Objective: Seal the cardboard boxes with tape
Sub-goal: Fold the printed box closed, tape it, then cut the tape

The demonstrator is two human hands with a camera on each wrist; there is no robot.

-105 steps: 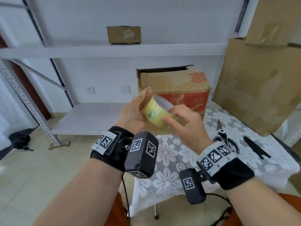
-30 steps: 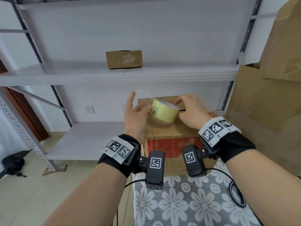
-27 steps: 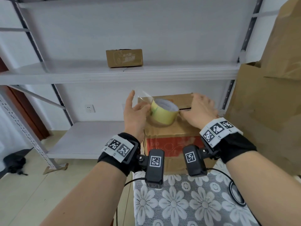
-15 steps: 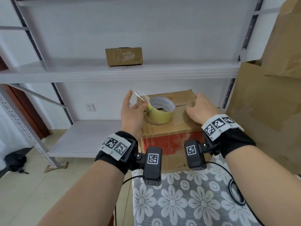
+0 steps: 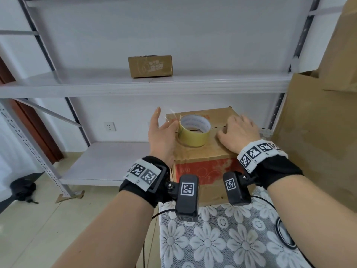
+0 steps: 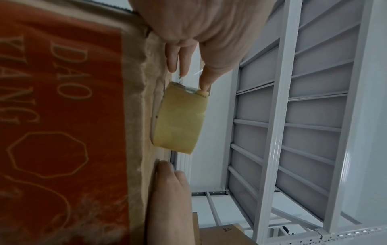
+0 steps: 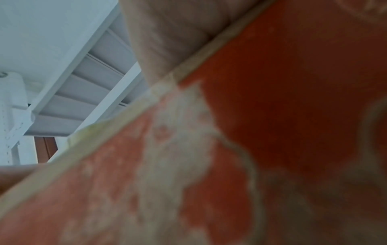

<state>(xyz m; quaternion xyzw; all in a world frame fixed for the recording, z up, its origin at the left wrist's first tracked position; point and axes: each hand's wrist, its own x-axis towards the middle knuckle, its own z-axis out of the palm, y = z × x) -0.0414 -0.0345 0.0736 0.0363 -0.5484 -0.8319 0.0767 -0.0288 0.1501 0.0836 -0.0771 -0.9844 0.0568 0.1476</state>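
The box (image 5: 204,151) sat on the flowered table (image 5: 212,244), its flaps folded down. The tape (image 5: 193,132) lay flat on top of the box, toward 9 o'clock from the seam's middle. The left hand (image 5: 161,136) pinched the loose tape end at the roll's 9 o'clock side, first finger pointing up. The right hand (image 5: 237,133) pressed flat on the box lid at 3 o'clock from the roll, fingers spread apart. A small box (image 5: 150,66) stood on the shelf (image 5: 77,84) at 12 o'clock. Big cardboard sheets (image 5: 318,132) leaned at 3 o'clock. A black bag (image 5: 23,188) lay on the floor at 9 o'clock.
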